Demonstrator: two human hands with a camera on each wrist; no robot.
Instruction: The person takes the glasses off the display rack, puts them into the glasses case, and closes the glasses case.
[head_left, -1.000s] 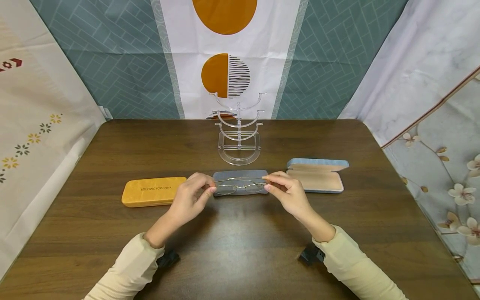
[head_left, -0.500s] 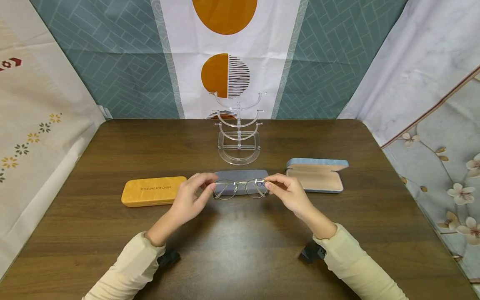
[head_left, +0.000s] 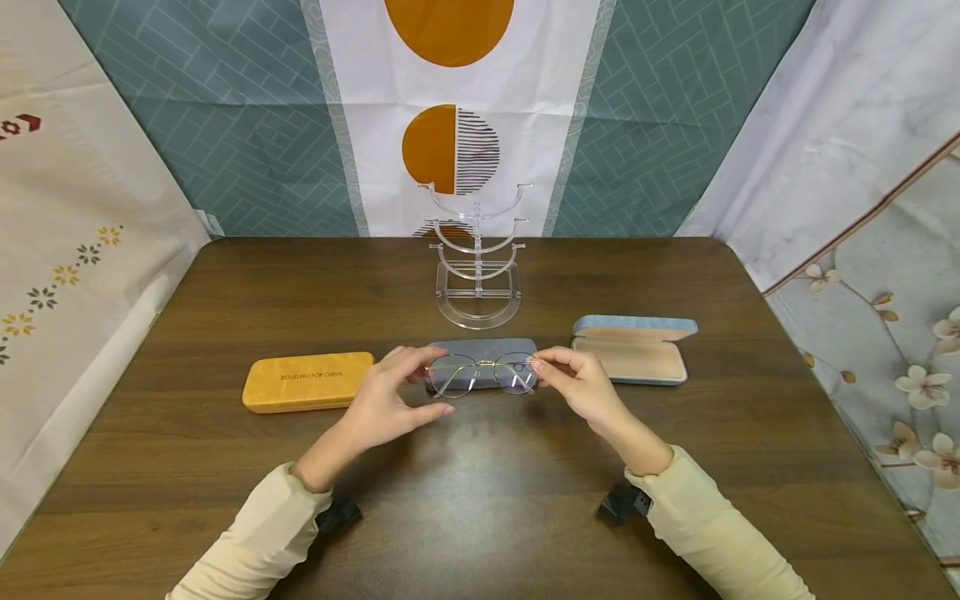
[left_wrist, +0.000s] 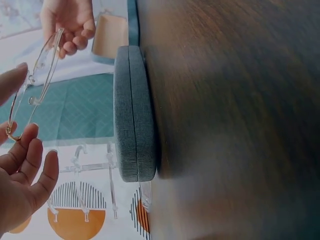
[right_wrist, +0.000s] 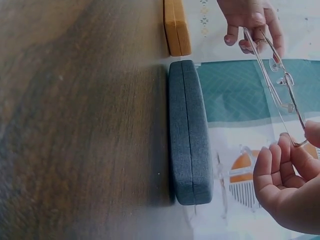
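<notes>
A pair of thin gold-rimmed glasses (head_left: 485, 363) is held up over a closed grey glasses case (head_left: 480, 346), lenses facing me and temples folded behind. My right hand (head_left: 581, 390) pinches the right end of the frame between thumb and index finger. At the other end, my left hand (head_left: 386, 398) has its thumb spread well away, while its fingertips touch the frame's corner. The right wrist view shows the glasses (right_wrist: 286, 81) stretching between both hands, apart from the grey case (right_wrist: 191, 132) standing on the table.
A closed yellow glasses case (head_left: 307, 382) lies left of the left hand. Beyond the right hand, a light blue case (head_left: 630, 362) stands with its lid raised. Behind the grey case is a clear three-tier display stand (head_left: 478, 287). Patterned cloths hang around the wooden table (head_left: 480, 500).
The glasses have tilted so their lenses now face me instead of lying nearly flat. My left thumb has let go and moved down from the frame; the right hand keeps its pinch.
</notes>
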